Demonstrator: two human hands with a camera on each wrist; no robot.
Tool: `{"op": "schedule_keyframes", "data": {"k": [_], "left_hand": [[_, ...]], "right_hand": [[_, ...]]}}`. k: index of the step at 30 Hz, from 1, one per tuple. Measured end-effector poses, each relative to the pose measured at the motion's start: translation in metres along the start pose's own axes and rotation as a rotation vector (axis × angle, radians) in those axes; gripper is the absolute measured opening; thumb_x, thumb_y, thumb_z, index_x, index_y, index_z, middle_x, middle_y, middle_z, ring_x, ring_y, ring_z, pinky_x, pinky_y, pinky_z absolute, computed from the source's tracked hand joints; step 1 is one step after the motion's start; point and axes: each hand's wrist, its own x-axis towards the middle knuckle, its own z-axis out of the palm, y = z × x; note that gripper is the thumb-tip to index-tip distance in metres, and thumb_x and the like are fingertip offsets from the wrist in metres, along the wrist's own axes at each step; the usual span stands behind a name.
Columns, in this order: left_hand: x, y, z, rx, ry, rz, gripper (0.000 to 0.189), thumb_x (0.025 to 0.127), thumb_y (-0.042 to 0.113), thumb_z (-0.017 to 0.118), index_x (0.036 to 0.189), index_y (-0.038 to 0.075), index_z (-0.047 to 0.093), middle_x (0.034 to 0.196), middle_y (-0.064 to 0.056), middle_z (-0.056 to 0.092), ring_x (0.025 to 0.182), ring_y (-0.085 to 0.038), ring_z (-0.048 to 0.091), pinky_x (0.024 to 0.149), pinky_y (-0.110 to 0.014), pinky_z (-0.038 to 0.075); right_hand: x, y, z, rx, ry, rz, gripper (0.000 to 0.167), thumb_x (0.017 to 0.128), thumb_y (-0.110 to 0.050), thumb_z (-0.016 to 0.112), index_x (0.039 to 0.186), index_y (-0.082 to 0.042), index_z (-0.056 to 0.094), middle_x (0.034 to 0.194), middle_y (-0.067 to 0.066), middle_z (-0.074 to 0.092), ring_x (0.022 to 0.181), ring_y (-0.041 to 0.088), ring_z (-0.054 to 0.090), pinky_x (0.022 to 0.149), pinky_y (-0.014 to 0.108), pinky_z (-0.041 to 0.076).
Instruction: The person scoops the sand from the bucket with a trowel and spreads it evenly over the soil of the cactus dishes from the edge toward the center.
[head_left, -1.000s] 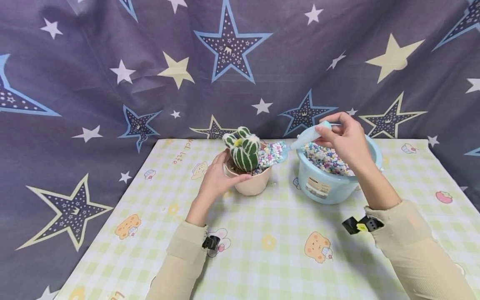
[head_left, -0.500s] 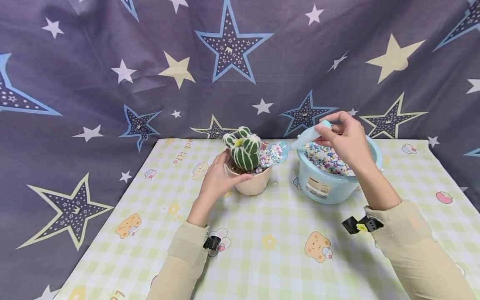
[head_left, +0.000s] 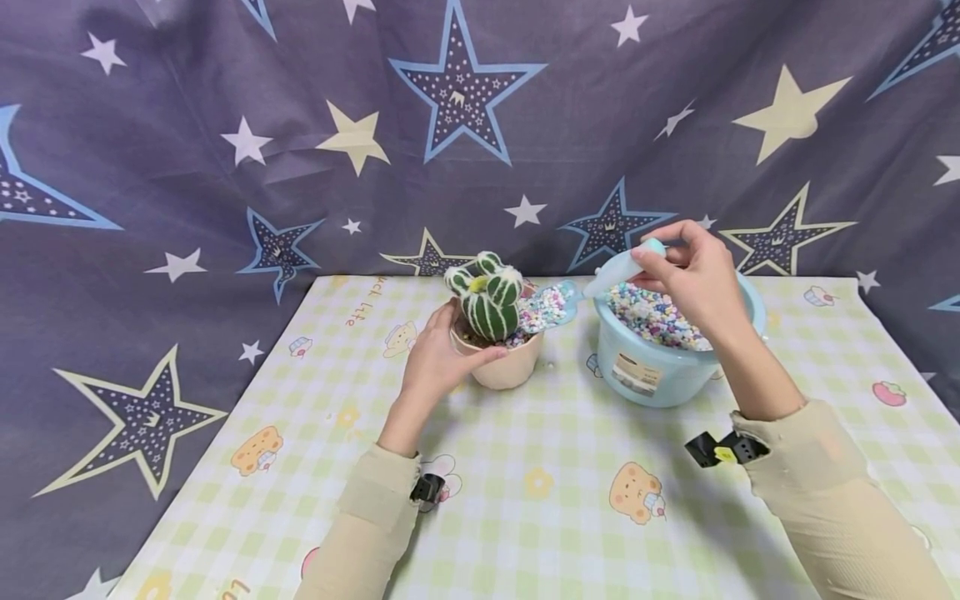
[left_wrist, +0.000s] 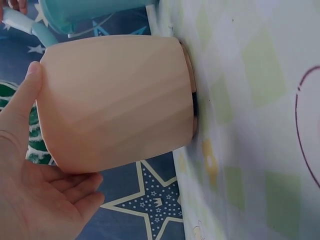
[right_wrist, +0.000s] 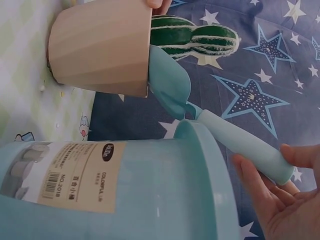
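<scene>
Starry curtain, checked tablecloth: left hand grips a cactus pot; right hand pinches a scoop of beads at its rim, near a bucket labelled "COLORFUL Life", "NO.2018".

Desk has a green-and-white checked cloth on it, cartoon prints all over. There's a pinkish strawberry by the right edge, a cupcake near the far right corner, a bear by the left edge. Behind the far edge it's just a dark curtain loaded with stars, some blue-trimmed, others plain cream or white.
</scene>
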Motion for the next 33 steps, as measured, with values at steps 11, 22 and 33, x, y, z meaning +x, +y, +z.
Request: {"op": "schedule_keyframes", "data": {"k": [11, 22, 33], "left_hand": [[0.012, -0.017, -0.006, -0.123, -0.099, 0.085, 0.121, 0.071, 0.053, 0.085, 0.16, 0.007, 0.017, 0.165, -0.016, 0.021, 0.15, -0.036, 0.03, 0.123, -0.053, 0.027], [0.01, -0.01, -0.005, -0.105, -0.085, 0.044, 0.12, 0.069, 0.06, 0.084, 0.157, 0.006, 0.024, 0.159, -0.017, 0.035, 0.145, -0.036, 0.038, 0.121, -0.052, 0.033], [0.005, -0.003, -0.001, -0.04, -0.029, 0.005, 0.12, 0.066, 0.065, 0.083, 0.156, 0.006, 0.028, 0.154, -0.018, 0.041, 0.14, -0.037, 0.044, 0.116, -0.054, 0.039]], "right_hand": [[-0.001, 0.002, 0.003, 0.022, -0.012, 0.01, 0.027, 0.097, -0.019, 0.066, 0.114, -0.001, 0.055, 0.078, -0.017, 0.071, 0.07, 0.003, 0.073, 0.074, 0.025, 0.062], [-0.002, 0.003, -0.002, -0.002, -0.031, 0.004, 0.023, 0.096, -0.022, 0.067, 0.112, -0.01, 0.055, 0.079, -0.019, 0.072, 0.069, 0.002, 0.073, 0.07, 0.019, 0.061], [-0.004, -0.003, 0.005, -0.043, -0.021, -0.042, 0.022, 0.095, -0.02, 0.069, 0.109, -0.009, 0.056, 0.076, -0.02, 0.071, 0.066, 0.001, 0.072, 0.068, 0.019, 0.061]]}}
